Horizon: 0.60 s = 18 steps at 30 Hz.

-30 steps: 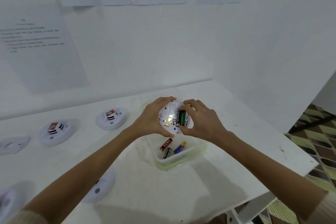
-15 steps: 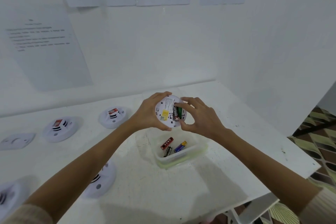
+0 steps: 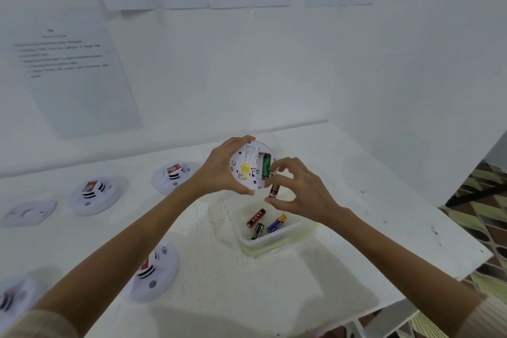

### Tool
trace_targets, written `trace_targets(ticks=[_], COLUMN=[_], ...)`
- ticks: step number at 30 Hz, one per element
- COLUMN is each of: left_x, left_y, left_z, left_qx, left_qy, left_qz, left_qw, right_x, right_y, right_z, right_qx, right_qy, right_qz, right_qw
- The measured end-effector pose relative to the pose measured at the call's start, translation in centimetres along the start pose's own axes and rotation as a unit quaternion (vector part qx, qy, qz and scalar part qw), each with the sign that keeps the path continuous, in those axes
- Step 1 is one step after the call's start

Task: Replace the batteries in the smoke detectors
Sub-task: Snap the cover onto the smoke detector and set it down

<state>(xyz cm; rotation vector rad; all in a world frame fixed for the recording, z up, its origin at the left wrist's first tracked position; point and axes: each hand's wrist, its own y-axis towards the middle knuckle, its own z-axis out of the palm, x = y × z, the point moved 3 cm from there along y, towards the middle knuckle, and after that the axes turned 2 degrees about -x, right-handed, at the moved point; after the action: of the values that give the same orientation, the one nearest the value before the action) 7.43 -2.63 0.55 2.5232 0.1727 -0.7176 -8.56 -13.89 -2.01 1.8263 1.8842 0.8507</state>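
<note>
Evidently mid-swap: the left hand grips the smoke detector back-up above the bench's far edge, exposing its compartment, while the right hand pinches a dark battery over the tray.

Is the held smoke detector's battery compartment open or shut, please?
Open: the smoke detector shows a green battery exposed, no cover over it.

left hand: cupped grip | right hand: fingertips pinching

Dark battery out of detector — in right-hand fingers.
</note>
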Motion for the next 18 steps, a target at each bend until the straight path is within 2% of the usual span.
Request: trace_targets(ticks=[4, 8, 11, 15, 18], left_x=[0.3, 0.6, 0.7, 0.8, 0.9], left_y=[-0.3, -0.4, -0.3, -0.1, 0.1], left_z=[-0.1, 0.2, 0.4, 0.6, 0.4], left_qx=[0.006, 0.009, 0.006, -0.010, -0.023], left_qy=[-0.010, -0.013, -0.015, -0.019, -0.010], left_qz=[-0.006, -0.001, 0.006, 0.007, 0.013], left_qw=[1.000, 1.000, 1.000, 1.000, 1.000], right_x=[-0.4, -1.1, -0.9, -0.4, -0.4], right_y=[0.5, 2.0, 2.6, 2.7, 2.7], right_z=[0.0, 0.7, 1.0, 1.1, 1.1], right_qx=[-0.014, 0.007, -0.010, -0.075, -0.081], right_qy=[0.098, 0.089, 0.071, 0.077, 0.084], right_qz=[0.120, 0.200, 0.197, 0.189, 0.207], right_qw=[0.988, 0.976, 0.978, 0.976, 0.971])
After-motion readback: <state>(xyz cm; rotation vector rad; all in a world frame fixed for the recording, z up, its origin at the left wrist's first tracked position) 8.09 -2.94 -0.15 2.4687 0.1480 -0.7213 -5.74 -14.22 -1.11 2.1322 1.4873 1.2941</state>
